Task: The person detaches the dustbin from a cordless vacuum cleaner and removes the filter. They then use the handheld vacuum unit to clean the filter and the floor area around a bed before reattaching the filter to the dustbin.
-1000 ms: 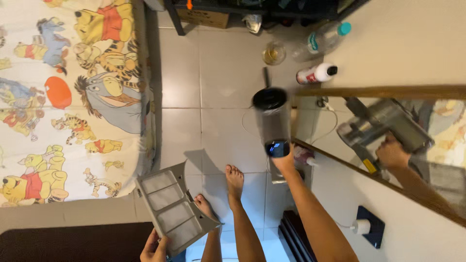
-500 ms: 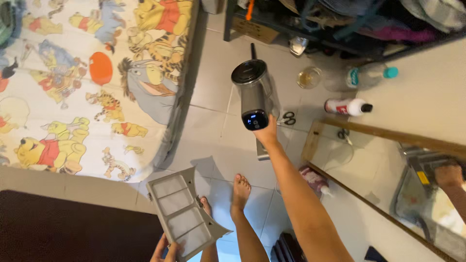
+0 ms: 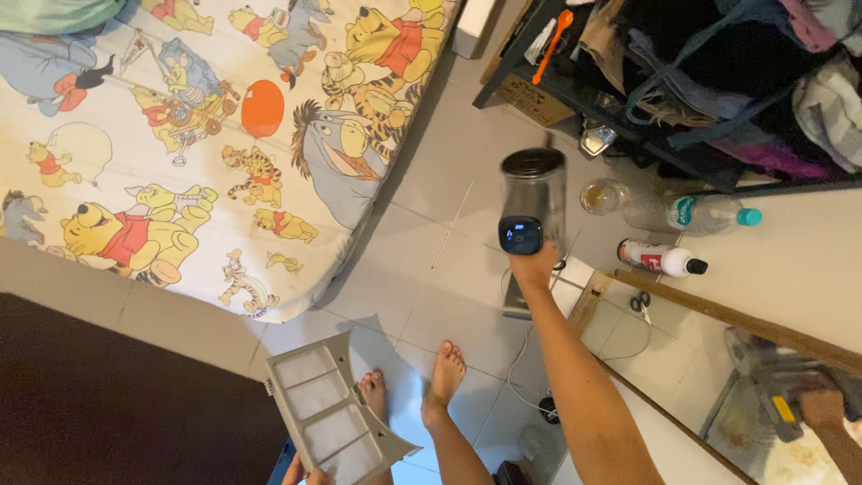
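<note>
Head view looks straight down at a tiled floor [image 3: 422, 242] where two bare feet stand near the bottom edge. The right hand [image 3: 535, 267] has its fingers wrapped around the grip of a handheld vacuum [image 3: 532, 202], a dark body with a clear canister and a small lit blue screen facing up; it hangs above the floor, just in front of the feet. The left hand [image 3: 305, 473] shows only at the bottom edge, its fingers closed on the lower end of a grey filter panel [image 3: 330, 413], a flat frame with four pale mesh windows, held tilted beside the left foot. A bed [image 3: 180, 135] with a cartoon-animal sheet, with an orange balloon printed on it, fills the upper left. At the top right a dark rack [image 3: 682, 81] is stuffed with clothes, and a brown cardboard box [image 3: 537, 99] sits on its lowest shelf. On the floor by the rack stand a small glass jar [image 3: 602, 196], a clear plastic bottle [image 3: 691, 214] lying on its side with a teal cap and a teal label, and a white bottle [image 3: 660, 260] lying down, with a red label and a black cap. A wood-framed mirror [image 3: 745, 377] leans at the right, with scissors [image 3: 641, 304] reflected in it near its corner.
</note>
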